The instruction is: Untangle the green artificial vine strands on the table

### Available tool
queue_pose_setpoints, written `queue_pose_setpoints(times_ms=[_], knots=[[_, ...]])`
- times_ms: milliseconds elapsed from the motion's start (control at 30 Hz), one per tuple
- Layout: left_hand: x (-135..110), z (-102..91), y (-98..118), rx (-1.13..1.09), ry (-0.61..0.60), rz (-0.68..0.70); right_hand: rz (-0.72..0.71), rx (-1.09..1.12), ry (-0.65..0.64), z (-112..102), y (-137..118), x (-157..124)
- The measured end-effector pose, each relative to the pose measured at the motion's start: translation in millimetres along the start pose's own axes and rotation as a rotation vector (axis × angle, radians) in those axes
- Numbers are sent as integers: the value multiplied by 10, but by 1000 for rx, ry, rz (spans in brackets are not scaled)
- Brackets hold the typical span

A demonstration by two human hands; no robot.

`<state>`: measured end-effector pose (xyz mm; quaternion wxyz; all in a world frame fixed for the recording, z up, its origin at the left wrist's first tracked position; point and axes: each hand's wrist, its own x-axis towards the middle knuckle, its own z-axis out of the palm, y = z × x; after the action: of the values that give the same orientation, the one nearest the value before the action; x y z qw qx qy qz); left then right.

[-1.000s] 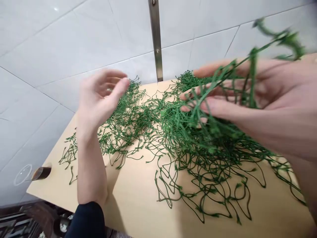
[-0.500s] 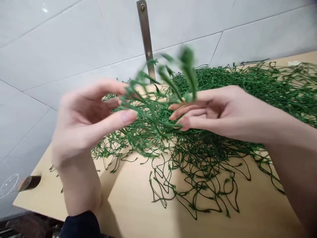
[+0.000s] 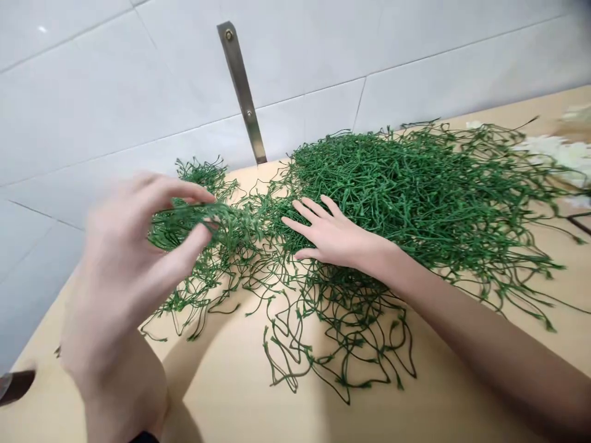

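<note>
A large tangled pile of thin green artificial stems [image 3: 415,184], with small branched ends, covers much of the table. My right hand [image 3: 330,237] lies palm down on the left part of this pile, its fingers spread and holding nothing. On the left, slightly blurred, my left hand [image 3: 124,264] is raised, with thumb and fingers curled around a loose bunch of green stems [image 3: 228,218]. Their far ends overlap the stems behind, so I cannot tell where the bunch stops. Looser stems [image 3: 341,351] are scattered on the table in front of the pile.
The pale wooden table [image 3: 258,394] meets a grey tiled wall [image 3: 138,92]. Fixed upright at the back edge is a metal bracket [image 3: 242,92]. White artificial flowers [image 3: 563,157] lie at the far right. A dark-filled cup [image 3: 16,387] is partly visible at the left edge.
My right hand has let go of the green stems and moved down onto the pile, opening flat. My left hand has moved left and lower with stems. The view has shifted right.
</note>
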<state>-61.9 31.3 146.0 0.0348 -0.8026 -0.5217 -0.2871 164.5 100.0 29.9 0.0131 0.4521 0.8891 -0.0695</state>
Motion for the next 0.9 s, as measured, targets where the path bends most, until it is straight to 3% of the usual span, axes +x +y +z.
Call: queue_pose_setpoints(times_ms=[67, 167, 367, 500, 600, 700, 900], knots=[[79, 60, 38, 94, -155, 19, 21, -8, -7, -48, 38, -40], [136, 162, -23, 140, -276, 35, 50, -20, -21, -129, 61, -106], [156, 305, -154, 19, -531, 9, 1, 67, 2, -279, 65, -227], [141, 405, -106, -110, -706, 68, -30, 211, 176, -457, 91, -378], [20, 532, -94, -255, -801, 71, -144, 344, 317, -559, 84, -473], [-188, 697, -117, -373, -765, -35, -257, 523, 288, -541, 22, -480], [-473, 922, -152, -512, -657, -126, -348, 704, -9, -216, -159, -335]])
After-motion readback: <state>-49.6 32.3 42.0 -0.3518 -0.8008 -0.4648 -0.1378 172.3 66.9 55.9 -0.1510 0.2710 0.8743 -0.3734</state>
